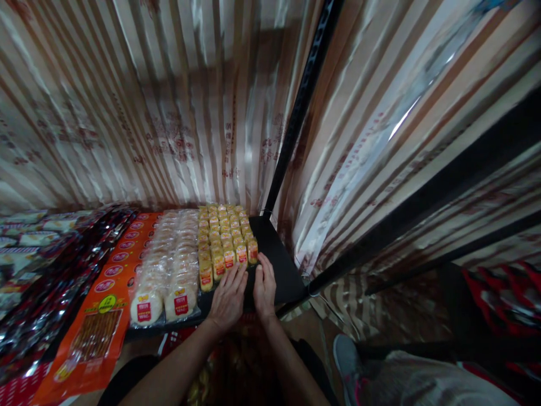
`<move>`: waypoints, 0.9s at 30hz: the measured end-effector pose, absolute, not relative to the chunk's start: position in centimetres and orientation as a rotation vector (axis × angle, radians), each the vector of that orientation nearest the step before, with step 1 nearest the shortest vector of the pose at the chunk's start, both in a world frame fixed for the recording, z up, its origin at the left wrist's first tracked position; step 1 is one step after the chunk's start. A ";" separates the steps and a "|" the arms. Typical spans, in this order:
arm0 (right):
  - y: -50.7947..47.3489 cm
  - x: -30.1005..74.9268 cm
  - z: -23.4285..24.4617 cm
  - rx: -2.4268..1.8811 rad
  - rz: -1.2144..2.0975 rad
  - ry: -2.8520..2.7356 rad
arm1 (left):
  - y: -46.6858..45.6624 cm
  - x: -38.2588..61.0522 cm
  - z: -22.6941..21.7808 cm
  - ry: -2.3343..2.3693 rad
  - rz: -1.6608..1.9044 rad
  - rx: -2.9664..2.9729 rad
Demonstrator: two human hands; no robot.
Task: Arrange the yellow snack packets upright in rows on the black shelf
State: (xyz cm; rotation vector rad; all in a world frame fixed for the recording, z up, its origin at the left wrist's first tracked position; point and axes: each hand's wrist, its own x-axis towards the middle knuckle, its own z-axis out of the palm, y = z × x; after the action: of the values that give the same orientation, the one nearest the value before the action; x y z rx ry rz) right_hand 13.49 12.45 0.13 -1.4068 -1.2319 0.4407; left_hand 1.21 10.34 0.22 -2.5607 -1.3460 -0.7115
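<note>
Rows of small yellow-wrapped snack packs (226, 234) stand close together on a black shelf (276, 259), red labels facing me. My left hand (230, 293) lies flat against the front of these rows, its fingers stretched out over the nearest packs. At the right front corner, my right hand (265, 285) has its fingers extended, with the tips by the end pack. Neither hand is wrapped round a pack. Left of the yellow block are two rows of round white cakes (180, 301) in clear wrappers.
Orange snack bags (101, 321) and dark shiny packets (54, 282) extend to the left. A black upright post (291, 132) and a slanting black rail (393, 214) frame the corner. Striped plastic sheeting (203, 113) hangs behind. A grey shoe (346, 361) is at lower right.
</note>
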 end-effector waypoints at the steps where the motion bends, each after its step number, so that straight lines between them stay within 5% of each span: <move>1: 13.1 13.9 0.3 -1.420 0.488 -1.172 | 10.6 1.5 0.6 -1.295 -0.699 -2.587; 11: 20.6 15.4 -0.1 -1.256 0.977 -1.085 | 12.4 2.8 0.9 -1.333 -0.706 -2.569; 27: 21.0 15.3 -0.4 -1.198 1.118 -1.065 | 13.3 3.5 0.8 -1.282 -0.702 -2.562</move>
State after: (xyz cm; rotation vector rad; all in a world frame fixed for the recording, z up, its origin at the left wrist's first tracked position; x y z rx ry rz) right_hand 15.31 21.02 -0.43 -1.1982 -1.0647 1.1185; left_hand 3.46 13.25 0.83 -2.5624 -1.2822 -0.7015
